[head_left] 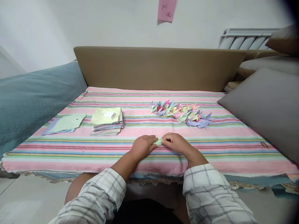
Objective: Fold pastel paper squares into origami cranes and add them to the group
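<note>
A small piece of folded light green paper (pixel 159 142) lies on the striped cloth between my hands. My left hand (pixel 143 147) holds its left end down, fingers pressed together on it. With thumb and fingertips, my right hand (pixel 175 143) pinches the right end; the fingers hide part of the folds. Beyond my right hand sits a cluster of folded paper cranes (pixel 179 112) in several colours. A thick stack of square paper (pixel 107 126) stands to the left, with a small white block (pixel 109 115) on its top sheet.
Loose green and purple paper sheets (pixel 66 123) lie at the far left. The striped cloth (pixel 140 99) covers the seat in front of a brown backrest (pixel 158 68). A blue armrest (pixel 42 93) bounds the left, grey cushions (pixel 266 109) the right. A small brown item (pixel 264 144) lies near them.
</note>
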{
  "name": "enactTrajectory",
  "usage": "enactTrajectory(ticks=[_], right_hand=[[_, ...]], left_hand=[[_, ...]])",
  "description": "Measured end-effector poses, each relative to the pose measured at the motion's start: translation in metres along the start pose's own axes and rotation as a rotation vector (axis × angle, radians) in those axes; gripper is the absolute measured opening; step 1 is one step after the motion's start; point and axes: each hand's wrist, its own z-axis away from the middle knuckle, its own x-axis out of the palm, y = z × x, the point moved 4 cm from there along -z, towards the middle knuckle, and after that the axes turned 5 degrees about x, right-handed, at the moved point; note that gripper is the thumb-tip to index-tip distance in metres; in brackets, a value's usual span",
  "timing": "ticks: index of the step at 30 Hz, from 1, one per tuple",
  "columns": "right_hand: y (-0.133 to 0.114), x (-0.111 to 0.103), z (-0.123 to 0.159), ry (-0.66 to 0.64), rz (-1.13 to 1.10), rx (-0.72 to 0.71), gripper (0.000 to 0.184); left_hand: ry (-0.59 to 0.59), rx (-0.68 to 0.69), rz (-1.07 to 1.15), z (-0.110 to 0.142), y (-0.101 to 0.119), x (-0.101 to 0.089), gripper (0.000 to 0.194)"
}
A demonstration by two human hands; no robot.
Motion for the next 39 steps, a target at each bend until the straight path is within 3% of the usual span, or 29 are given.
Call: enactTrajectory(ticks=[8, 17, 20, 25, 30, 39], right_hand=[[0.002, 0.004, 0.0, -0.036, 0.04, 0.053, 0.015], [0.004, 0.007, -0.002, 0.051, 0.145, 0.115, 0.013], [0.006, 0.007, 0.0, 0.073, 0.087, 0.169, 0.006], [0.009, 0.007, 0.0, 0.115, 0.007, 0.251, 0.015], [0.006, 0.01, -0.003, 0.115, 0.132, 0.226, 0.002], [0.006, 0.015, -0.004, 0.14, 0.24, 0.174, 0.01]], left_hand=[[0.076, 0.047, -0.103, 0.005, 0.0, 0.006, 0.034], [0.159, 0.092, -0.197, 0.008, 0.005, 0.007, 0.03], [0.181, 0.102, -0.215, 0.008, 0.006, 0.007, 0.029], [0.185, 0.114, -0.246, 0.008, 0.006, 0.009, 0.029], [0.202, 0.127, -0.255, 0.009, 0.006, 0.01, 0.029], [0.211, 0.121, -0.239, 0.009, 0.005, 0.011, 0.029]])
